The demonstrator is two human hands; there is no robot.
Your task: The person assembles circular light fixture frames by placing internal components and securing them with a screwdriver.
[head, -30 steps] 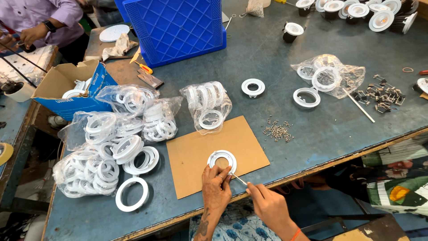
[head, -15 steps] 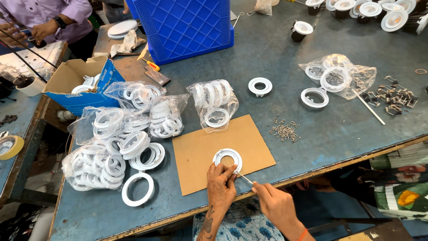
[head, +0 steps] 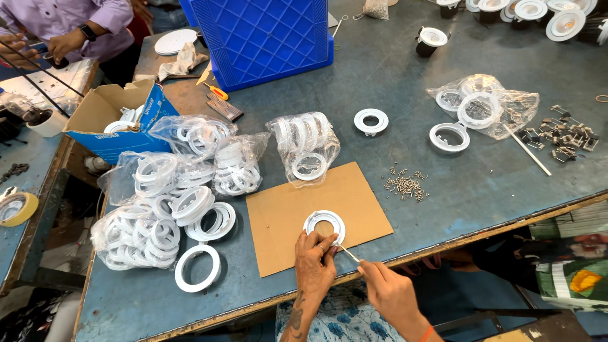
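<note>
A white plastic ring (head: 324,223) lies flat on a brown cardboard sheet (head: 297,206) near the table's front edge. My left hand (head: 315,261) presses on the ring's near rim with its fingertips. My right hand (head: 387,289) pinches a thin metal tool (head: 348,253) whose tip reaches the ring's right side. A small heap of metal screws (head: 405,184) sits to the right of the cardboard.
Clear bags of white rings (head: 171,196) crowd the left; a loose ring (head: 197,267) lies in front of them. A blue crate (head: 266,35), an open cardboard box (head: 114,117), metal clips (head: 570,136) and more rings (head: 449,137) surround. Another person (head: 69,25) works at far left.
The view has shifted slightly, so the table appears lower and to the right. My hands stay on the ring and tool in the same pose.
</note>
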